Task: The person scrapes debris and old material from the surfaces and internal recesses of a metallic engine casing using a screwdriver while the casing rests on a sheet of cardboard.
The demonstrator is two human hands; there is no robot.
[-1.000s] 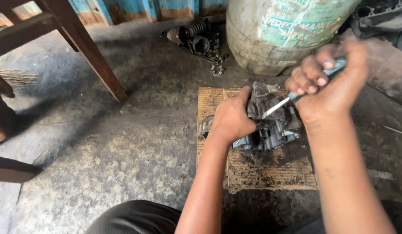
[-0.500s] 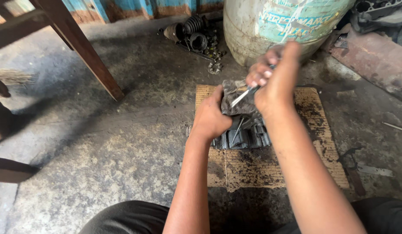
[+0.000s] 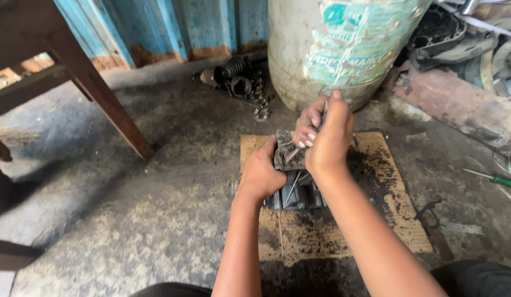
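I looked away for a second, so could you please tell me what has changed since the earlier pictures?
The right hand with its screwdriver swung in from the right and now works directly above the engine part, blade pointing down into it. The left hand stayed clamped on the part's left side, and the part stayed on the cardboard.

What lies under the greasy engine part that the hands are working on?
A stained cardboard sheet lies under the engine part, spread on the concrete floor. The left hand, right hand and the part itself hide the cardboard directly beneath.
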